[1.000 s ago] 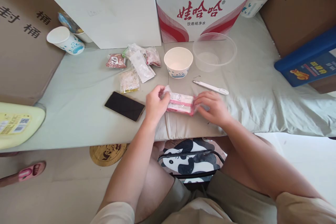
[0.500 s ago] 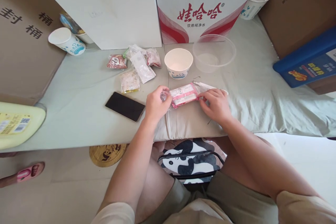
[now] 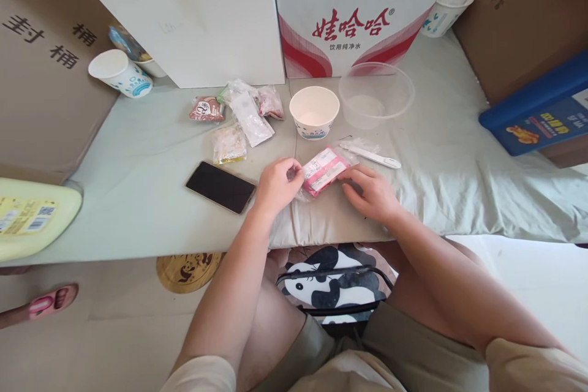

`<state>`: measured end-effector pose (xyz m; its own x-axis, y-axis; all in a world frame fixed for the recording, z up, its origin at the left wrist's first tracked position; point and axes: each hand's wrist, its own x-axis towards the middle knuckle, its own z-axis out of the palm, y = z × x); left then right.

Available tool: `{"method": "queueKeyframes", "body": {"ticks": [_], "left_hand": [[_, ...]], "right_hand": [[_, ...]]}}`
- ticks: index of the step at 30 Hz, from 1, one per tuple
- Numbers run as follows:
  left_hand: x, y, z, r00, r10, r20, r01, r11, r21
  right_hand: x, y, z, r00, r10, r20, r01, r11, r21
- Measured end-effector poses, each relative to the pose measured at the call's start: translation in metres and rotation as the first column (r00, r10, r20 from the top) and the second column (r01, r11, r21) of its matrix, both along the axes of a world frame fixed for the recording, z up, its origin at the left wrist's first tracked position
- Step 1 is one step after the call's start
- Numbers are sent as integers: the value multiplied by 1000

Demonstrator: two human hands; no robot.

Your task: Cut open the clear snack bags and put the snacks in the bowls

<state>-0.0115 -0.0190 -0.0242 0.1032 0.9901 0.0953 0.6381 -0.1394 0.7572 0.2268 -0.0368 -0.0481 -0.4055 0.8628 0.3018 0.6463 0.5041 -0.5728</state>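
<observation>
A small pink and white packet (image 3: 325, 169) with clear film at its ends is between my two hands, low over the cloth. My left hand (image 3: 279, 184) is closed, thumb and forefinger pinching the packet's left end. On the other side, my right hand (image 3: 374, 195) has its curled fingertips on the packet's right edge. Just beyond the right hand lies a slim white utensil (image 3: 372, 155) on crumpled clear plastic; its kind is unclear. A white paper bowl (image 3: 315, 111) stands behind the packet, with a clear plastic bowl (image 3: 376, 98) to its right.
A black phone (image 3: 220, 187) lies left of my left hand. Beyond it are several small food packets (image 3: 250, 117). White cartons (image 3: 188, 30) line the back. A paper cup (image 3: 122, 73), a blue box (image 3: 535, 110) and a pale yellow jug (image 3: 37, 217) are at the sides.
The packet has tilted, its right end turned away from me. My right hand has shifted slightly left and nearer to me, uncovering more of the white utensil.
</observation>
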Motion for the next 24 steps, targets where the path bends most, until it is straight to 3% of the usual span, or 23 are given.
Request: {"method": "queueKeyframes", "body": {"ticks": [4, 8, 14, 19, 21, 24], "left_hand": [[1, -1, 3, 993, 54, 102, -45, 995, -86], [5, -2, 2, 956, 13, 294, 35, 987, -158], [11, -4, 7, 862, -33, 505, 171, 959, -228], [11, -1, 9, 741, 79, 667, 145, 951, -274], [10, 1, 6, 750, 133, 647, 74, 957, -281], [10, 2, 1, 833, 142, 535, -3, 968, -252]], "right_hand": [[0, 0, 0, 1000, 5, 15, -5, 1000, -21], [-3, -1, 2, 999, -27, 18, 28, 998, -64], [-6, -2, 3, 998, -61, 19, 62, 991, -119], [-6, -1, 5, 998, -59, 35, 63, 988, -140], [-6, -1, 5, 998, -54, 38, 60, 986, -153], [-6, -1, 4, 998, -49, 31, 54, 983, -177]]}}
